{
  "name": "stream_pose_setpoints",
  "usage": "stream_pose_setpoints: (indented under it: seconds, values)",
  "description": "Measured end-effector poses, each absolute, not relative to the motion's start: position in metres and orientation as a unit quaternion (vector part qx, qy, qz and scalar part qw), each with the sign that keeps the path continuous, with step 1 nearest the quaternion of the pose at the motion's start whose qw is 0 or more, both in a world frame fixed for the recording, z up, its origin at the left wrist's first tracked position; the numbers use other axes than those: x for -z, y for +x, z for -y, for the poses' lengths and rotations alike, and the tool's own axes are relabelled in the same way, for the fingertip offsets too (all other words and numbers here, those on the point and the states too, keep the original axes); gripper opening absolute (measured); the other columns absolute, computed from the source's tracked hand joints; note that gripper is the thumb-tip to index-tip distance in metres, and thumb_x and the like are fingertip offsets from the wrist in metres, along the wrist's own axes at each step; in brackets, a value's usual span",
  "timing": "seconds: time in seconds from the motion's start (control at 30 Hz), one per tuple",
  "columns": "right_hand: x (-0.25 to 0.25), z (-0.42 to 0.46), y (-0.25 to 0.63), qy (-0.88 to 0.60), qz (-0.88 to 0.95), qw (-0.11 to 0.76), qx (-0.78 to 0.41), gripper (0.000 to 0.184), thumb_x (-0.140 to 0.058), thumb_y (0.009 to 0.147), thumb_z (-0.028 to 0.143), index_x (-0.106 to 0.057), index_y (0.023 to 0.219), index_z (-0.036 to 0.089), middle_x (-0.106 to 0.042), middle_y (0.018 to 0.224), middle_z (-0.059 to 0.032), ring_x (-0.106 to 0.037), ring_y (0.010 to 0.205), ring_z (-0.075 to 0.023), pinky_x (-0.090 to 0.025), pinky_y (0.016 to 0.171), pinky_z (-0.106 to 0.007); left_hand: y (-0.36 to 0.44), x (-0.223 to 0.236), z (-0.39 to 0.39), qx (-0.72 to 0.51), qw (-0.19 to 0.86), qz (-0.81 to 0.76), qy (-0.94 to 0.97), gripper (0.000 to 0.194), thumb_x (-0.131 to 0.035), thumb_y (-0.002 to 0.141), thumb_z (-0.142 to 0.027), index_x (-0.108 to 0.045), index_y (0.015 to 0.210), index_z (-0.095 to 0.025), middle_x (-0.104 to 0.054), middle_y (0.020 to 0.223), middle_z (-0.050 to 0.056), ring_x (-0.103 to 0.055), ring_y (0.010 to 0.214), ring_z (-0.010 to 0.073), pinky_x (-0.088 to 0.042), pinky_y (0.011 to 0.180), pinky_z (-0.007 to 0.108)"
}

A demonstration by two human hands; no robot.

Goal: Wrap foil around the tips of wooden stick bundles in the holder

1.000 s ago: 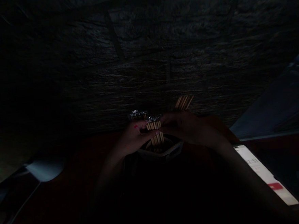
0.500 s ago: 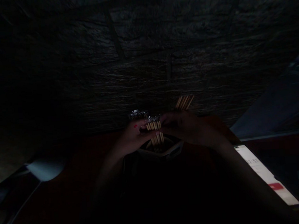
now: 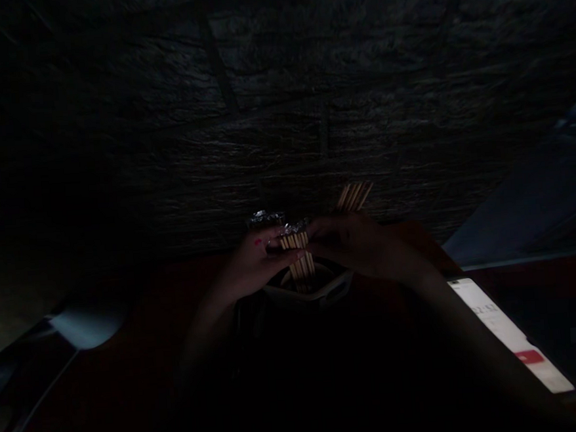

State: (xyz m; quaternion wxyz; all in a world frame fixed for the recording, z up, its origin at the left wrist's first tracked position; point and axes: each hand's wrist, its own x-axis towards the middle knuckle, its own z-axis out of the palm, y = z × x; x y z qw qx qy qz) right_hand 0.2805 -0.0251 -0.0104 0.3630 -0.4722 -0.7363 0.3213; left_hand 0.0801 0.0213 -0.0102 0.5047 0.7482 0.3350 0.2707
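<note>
The scene is very dark. My left hand [image 3: 252, 266] grips a bundle of thin wooden sticks [image 3: 298, 255] whose top is wrapped in crinkled silver foil [image 3: 293, 229]. A second foil-capped piece [image 3: 265, 219] shows just behind it, over my left fingers. My right hand [image 3: 356, 245] is closed on another small bunch of wooden sticks [image 3: 354, 196] that fans up and to the right, while its fingertips touch the foil-wrapped bundle. Both hands meet above a pale-rimmed container [image 3: 317, 287] into which the lower stick ends reach.
A lit phone screen [image 3: 509, 334] with a red button lies at the right beside my forearm. A pale curved object [image 3: 86, 324] sits at the left. A dark rough woven surface [image 3: 282, 131] fills the background, and a bluish slab [image 3: 529, 219] lies at the right.
Almost nothing has moved; both hands and their stick bundles have shifted very slightly upward in view.
</note>
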Motion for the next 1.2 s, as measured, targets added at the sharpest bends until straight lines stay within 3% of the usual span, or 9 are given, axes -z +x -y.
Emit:
stream_pose_setpoints:
  seconds: [0.5, 0.77, 1.03, 1.2]
  values:
    - [0.012, 0.026, 0.280, -0.464, 0.735, 0.369, -0.329, 0.015, -0.064, 0.089, 0.032, -0.070, 0.095, 0.020, -0.074, 0.088, -0.0017, -0.068, 0.080, -0.0162, -0.049, 0.068, -0.028, 0.080, 0.012, -0.022, -0.271, 0.501, -0.337, 0.749, 0.037, -0.073, 0.079, -0.024, -0.068, 0.116, -0.017, -0.074, 0.115, 0.007, -0.070, 0.104, 0.0203, -0.055, 0.094, 0.035]
    - [0.014, 0.025, 0.280, -0.461, 0.729, 0.382, -0.331, 0.011, -0.065, 0.088, 0.028, -0.069, 0.095, 0.021, -0.075, 0.090, -0.0016, -0.070, 0.082, -0.0171, -0.050, 0.070, -0.028, 0.078, 0.008, -0.020, -0.272, 0.502, -0.354, 0.741, 0.039, -0.076, 0.078, -0.030, -0.067, 0.114, -0.016, -0.073, 0.116, 0.009, -0.071, 0.103, 0.0221, -0.056, 0.093, 0.037]
    - [0.007, 0.030, 0.280, -0.477, 0.722, 0.382, -0.325, 0.016, -0.065, 0.088, 0.028, -0.070, 0.102, 0.023, -0.076, 0.097, -0.0015, -0.071, 0.087, -0.0177, -0.052, 0.072, -0.027, 0.061, -0.008, -0.012, -0.275, 0.470, -0.385, 0.745, 0.036, -0.076, 0.078, -0.026, -0.067, 0.112, -0.018, -0.076, 0.111, 0.008, -0.072, 0.101, 0.0225, -0.060, 0.085, 0.032]
    - [0.006, 0.034, 0.281, -0.486, 0.707, 0.385, -0.340, 0.021, -0.066, 0.088, 0.027, -0.069, 0.108, 0.025, -0.076, 0.103, -0.0026, -0.072, 0.092, -0.0199, -0.056, 0.077, -0.031, 0.046, -0.020, -0.008, -0.294, 0.399, -0.403, 0.769, 0.029, -0.073, 0.080, -0.026, -0.071, 0.108, -0.020, -0.075, 0.115, 0.006, -0.072, 0.103, 0.0218, -0.060, 0.088, 0.032]
